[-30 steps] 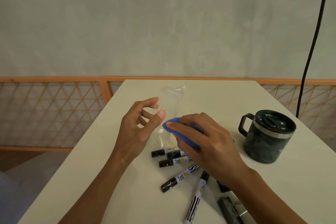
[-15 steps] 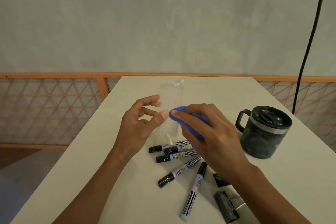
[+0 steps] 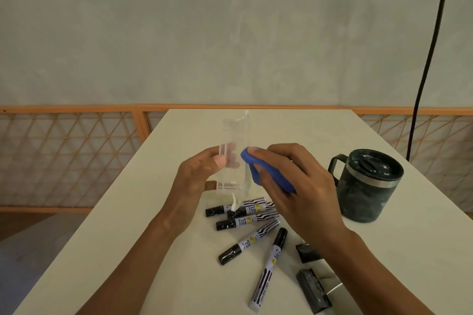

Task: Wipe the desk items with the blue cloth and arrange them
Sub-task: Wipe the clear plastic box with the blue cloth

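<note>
while left hand grips clear box, right hand presses blue cloth.

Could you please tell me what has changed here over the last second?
The right hand, pinching the blue cloth, has slid it a little way up the side of the clear container. The left hand has changed its grip: its fingers now reach behind the container, with the thumb in front. The markers, binder clips and mug lie as before.

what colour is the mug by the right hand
Dark, near-black mug with a silver band near its top; head view.
</note>
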